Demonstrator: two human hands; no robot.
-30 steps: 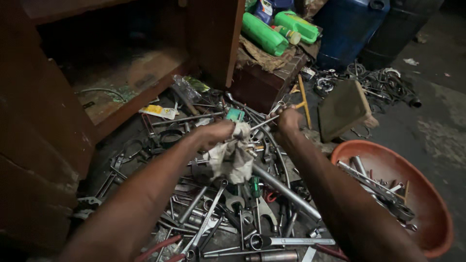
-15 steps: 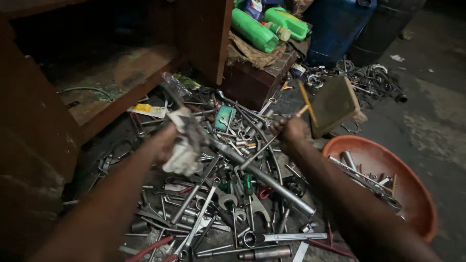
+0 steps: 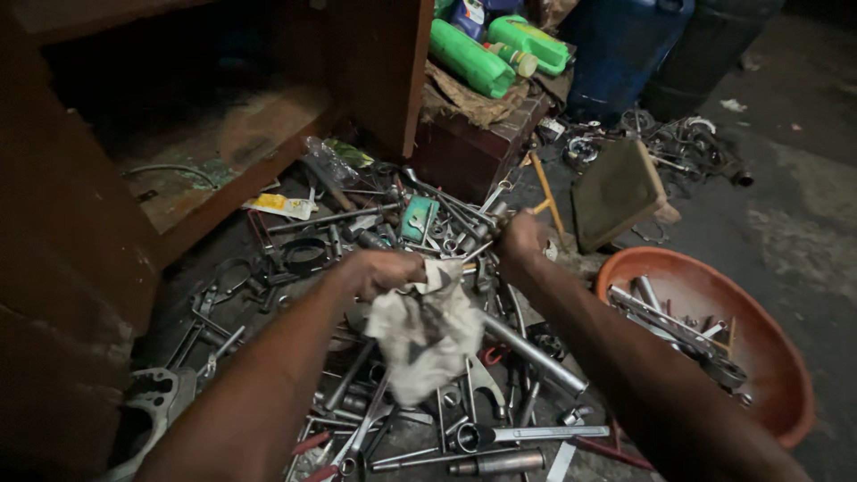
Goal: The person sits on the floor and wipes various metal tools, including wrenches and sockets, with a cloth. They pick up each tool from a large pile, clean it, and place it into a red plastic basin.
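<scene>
Since the earlier frame, left hand (image 3: 386, 270) is sitting further right, clamped on a dirty white rag (image 3: 427, 332) now hanging below it. Right hand (image 3: 521, 239) is closing around a slim metal tool (image 3: 471, 234), both over the pile of wrenches (image 3: 428, 411) on the floor. Orange basin (image 3: 786, 375) is lying right.
</scene>
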